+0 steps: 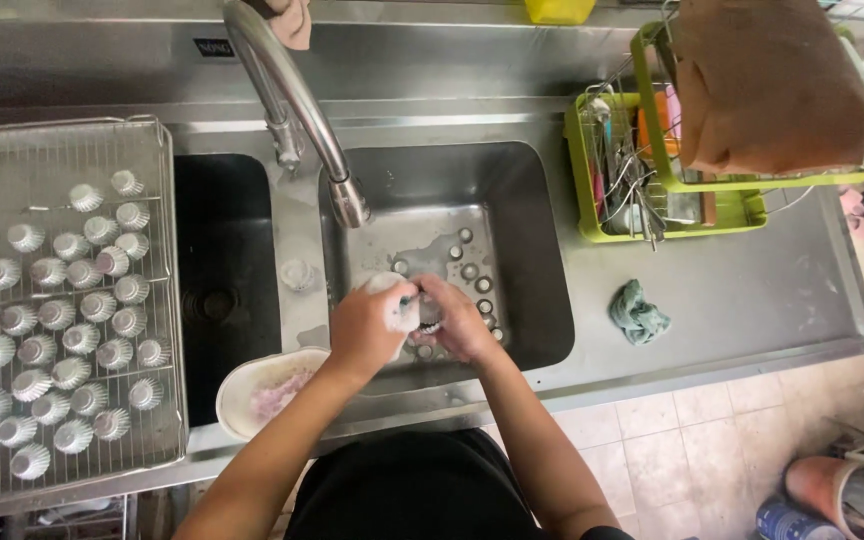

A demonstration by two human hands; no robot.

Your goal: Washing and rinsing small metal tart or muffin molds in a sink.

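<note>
The small fluted metal mould [430, 322] sits between my two hands over the right sink basin [537, 250], its ribbed side showing just under my right fingers. It is too small and too covered for me to tell which way its mouth points or how its axis runs.

My right hand [460, 318] has its grip curled shut around the mould, knuckles up, wrist bent inward, forearm running back toward my body. My left hand [370, 325] has its grip clamped on a white sponge [397, 300], pressed against the mould from the left, that forearm also angling back and down.

Just beyond my fingers, more small moulds [472, 270] lie scattered on the basin floor, under the curved tap [297, 100]. Left of my left grip stands a white bowl [252, 395] on the counter [752, 290] edge, and farther left a wire rack [152, 140] holds rows of upturned moulds [57, 350]. Right of my right grip lies a crumpled green cloth [637, 312], with a green dish drainer [592, 200] behind it.
</note>
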